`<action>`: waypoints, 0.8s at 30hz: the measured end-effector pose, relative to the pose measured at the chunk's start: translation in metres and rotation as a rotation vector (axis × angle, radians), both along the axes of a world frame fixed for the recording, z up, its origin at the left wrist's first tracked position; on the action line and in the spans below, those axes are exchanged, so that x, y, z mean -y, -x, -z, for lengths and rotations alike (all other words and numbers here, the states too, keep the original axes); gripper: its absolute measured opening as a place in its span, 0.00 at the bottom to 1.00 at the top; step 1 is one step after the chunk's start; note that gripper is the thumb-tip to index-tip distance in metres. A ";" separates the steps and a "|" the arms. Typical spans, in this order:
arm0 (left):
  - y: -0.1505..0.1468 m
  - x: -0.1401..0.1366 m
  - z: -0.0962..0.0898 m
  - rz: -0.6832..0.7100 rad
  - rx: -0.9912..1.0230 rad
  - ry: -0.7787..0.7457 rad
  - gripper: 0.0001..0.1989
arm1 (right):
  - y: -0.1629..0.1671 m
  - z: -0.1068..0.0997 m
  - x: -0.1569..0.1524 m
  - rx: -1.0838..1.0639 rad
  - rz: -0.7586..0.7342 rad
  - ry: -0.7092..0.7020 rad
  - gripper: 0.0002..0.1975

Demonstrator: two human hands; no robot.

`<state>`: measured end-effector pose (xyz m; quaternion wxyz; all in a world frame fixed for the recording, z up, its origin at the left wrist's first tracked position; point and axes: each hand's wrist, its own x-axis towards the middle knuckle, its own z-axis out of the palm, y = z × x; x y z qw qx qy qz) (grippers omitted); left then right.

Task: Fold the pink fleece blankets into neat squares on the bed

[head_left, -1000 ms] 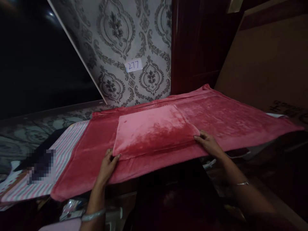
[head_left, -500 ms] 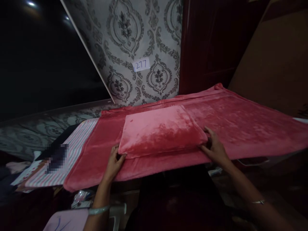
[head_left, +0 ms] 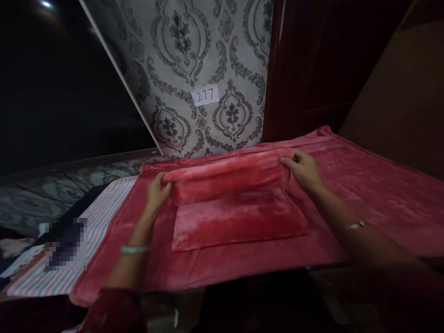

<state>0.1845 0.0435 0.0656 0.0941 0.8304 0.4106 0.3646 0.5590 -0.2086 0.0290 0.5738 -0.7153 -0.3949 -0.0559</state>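
A folded piece of red plush fabric lies on a larger red plush blanket. Its upper layer is raised off the lower one, forming a band stretched between my hands. My left hand pinches the left corner of that layer, thumb against fingers. At the right corner, my right hand grips the same layer. The lower part of the folded fabric rests flat, its near edge towards me. What the fabric is beyond a soft plush piece, I cannot tell.
Striped cloth shows beyond the blanket's left edge. A large dark screen stands at upper left. Behind are patterned wallpaper with a paper label reading 277, and a dark red wooden panel. The blanket's near edge faces me.
Both hands have moved up and away from me from the near corners of the folded fabric, lifting its upper layer. The lower layer now shows in front.
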 end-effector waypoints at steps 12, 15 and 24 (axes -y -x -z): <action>-0.095 0.028 0.072 0.272 -0.561 -0.148 0.27 | 0.043 0.068 -0.059 0.663 -0.112 0.605 0.26; -0.094 0.021 0.075 0.281 -0.531 -0.147 0.27 | 0.038 0.068 -0.061 0.658 -0.120 0.575 0.26; -0.024 0.020 0.070 0.312 -0.111 -0.147 0.24 | -0.005 0.068 0.023 0.102 -0.177 0.092 0.19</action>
